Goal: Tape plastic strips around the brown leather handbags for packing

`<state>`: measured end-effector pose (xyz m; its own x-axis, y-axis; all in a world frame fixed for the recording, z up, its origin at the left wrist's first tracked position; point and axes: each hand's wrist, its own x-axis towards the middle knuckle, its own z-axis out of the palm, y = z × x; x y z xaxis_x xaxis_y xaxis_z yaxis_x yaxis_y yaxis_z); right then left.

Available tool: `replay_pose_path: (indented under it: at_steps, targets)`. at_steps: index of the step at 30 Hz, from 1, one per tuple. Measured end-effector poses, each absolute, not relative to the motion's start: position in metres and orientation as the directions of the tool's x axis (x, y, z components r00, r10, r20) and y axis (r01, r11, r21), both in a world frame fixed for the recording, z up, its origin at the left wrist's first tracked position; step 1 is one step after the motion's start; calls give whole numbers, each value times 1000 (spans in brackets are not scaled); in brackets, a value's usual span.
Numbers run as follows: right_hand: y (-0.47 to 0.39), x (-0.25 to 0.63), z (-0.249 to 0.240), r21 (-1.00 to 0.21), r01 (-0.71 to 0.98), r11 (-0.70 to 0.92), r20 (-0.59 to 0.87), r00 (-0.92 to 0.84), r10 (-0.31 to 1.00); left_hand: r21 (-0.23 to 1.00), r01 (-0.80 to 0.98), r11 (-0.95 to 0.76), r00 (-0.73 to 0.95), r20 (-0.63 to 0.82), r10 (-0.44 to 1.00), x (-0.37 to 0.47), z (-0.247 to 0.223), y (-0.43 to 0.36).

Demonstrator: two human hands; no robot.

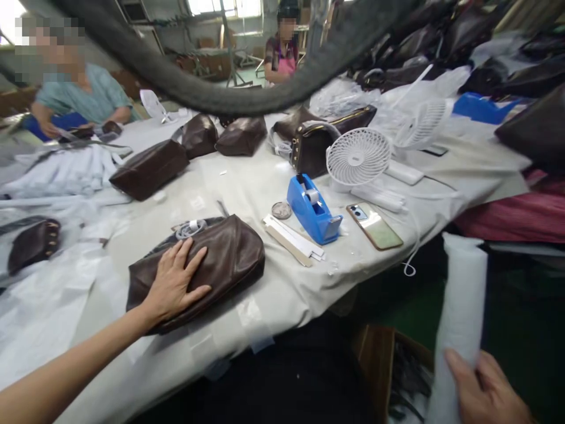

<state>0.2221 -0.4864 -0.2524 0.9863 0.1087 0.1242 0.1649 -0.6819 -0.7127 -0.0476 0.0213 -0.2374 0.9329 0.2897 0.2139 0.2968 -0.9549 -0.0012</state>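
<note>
A: Where does the brown bag point(232, 250) lie from your fingers?

B: Right under your left hand point(179, 280). Your palm rests on its upper side, fingers and thumb spread wide, gripping nothing. The bag is on the table point(282, 294), close to the front edge, and its long axis runs roughly along that edge.

A: And your right hand point(483, 383)?

B: Its thumb and fingers are closed around the lower part of a white roll point(463, 288). You have that out past the table's front edge, off to the right, with nothing of the table beneath it. A cardboard box point(375, 365) stands below the edge, near that hand.

A: So how do roll and bag stand to each other?

B: Well apart. From your right fingers, the bag lies to the left and back across the front edge. The roll points away from you, so its long axis cuts across the bag's rather than matching it. Your left hand is the nearer one, already touching the bag.

A: What sits beside the bag?

B: White strips point(293, 240) just to its right, then the blue tape dispenser point(313, 212). A grey cord point(190, 228) is coiled at the bag's far side, just beyond your left fingertips.
</note>
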Motion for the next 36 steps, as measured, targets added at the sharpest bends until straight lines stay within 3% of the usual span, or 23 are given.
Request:
replay_pose_path:
  at_steps: [3, 6, 10, 13, 16, 21, 36]
  targets:
    - [-401, 204, -218, -929, 123, -349, 56, 979, 196, -15, 289, -957, 933, 229, 278, -48, -233, 18]
    - [-337, 179, -210, -994, 12, -111, -27, 938, 346, -61, 277, -959, 936, 243, 255, -50, -224, 15]
    - [-276, 134, -218, -934, -335, -122, -324, 651, 686, 5, 186, -982, 963, 200, 184, -48, -207, 9]
    - [-240, 103, -225, -792, -579, -194, -472, 378, 796, 152, 123, -981, 977, 152, 146, -42, -196, 6]
    - [-208, 84, -231, -656, -708, -262, -551, 212, 807, 252, 113, -961, 980, 133, 149, -36, -189, 6]
    - [-165, 71, -240, -574, -759, -309, -587, 117, 801, 352, 133, -927, 984, 63, 165, -34, -185, 13]
    - [-140, 57, -255, -591, -741, -317, -558, 91, 825, 382, 101, -919, 990, 58, 132, -42, -194, 12]
